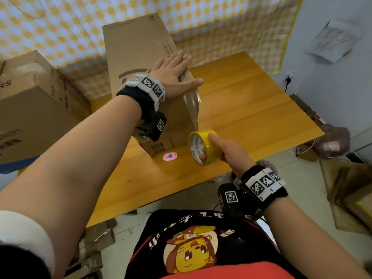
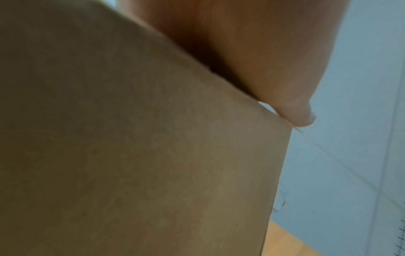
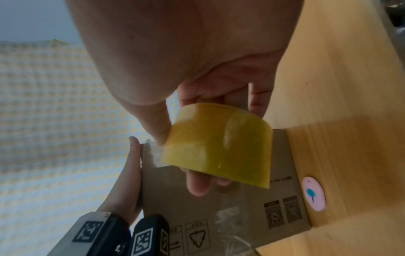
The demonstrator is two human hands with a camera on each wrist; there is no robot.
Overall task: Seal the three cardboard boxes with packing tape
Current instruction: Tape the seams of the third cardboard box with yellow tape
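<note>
A tall cardboard box stands on the wooden table. My left hand lies flat on the box's top near its right edge, fingers straight, pressing on clear tape; its thumb reaches past the box edge. A clear strip of tape runs down the box's right side to the yellow tape roll. My right hand grips that roll, fingers through its core and the thumb on its outer face, just beside the box's lower corner.
A small pink oval cutter lies on the table by the box's near corner, also the pink cutter. Other cardboard boxes are stacked at the left. A checkered cloth hangs behind. Flattened cardboard lies on the floor at right.
</note>
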